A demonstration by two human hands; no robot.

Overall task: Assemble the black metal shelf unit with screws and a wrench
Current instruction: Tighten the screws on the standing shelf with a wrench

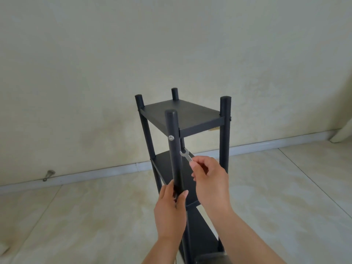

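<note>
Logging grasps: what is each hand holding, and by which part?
Right hand pinches the small silver open-ended wrench by its handle end, head free. Left hand grips the near round black metal post, partway down.

A pale cream wall (95, 63) fills the upper part of the view, faintly stained low down near the white baseboard (95, 173) that runs along its foot. Against that baseboard, towards its left end, a small grey object (48, 175) leans, too small to identify. Below the baseboard spreads a floor of large beige marbled tiles (76, 216) with thin dark joints, and at the baseboard's far right end a pale, cream-coloured shape (342, 130) rises to the frame edge.
</note>
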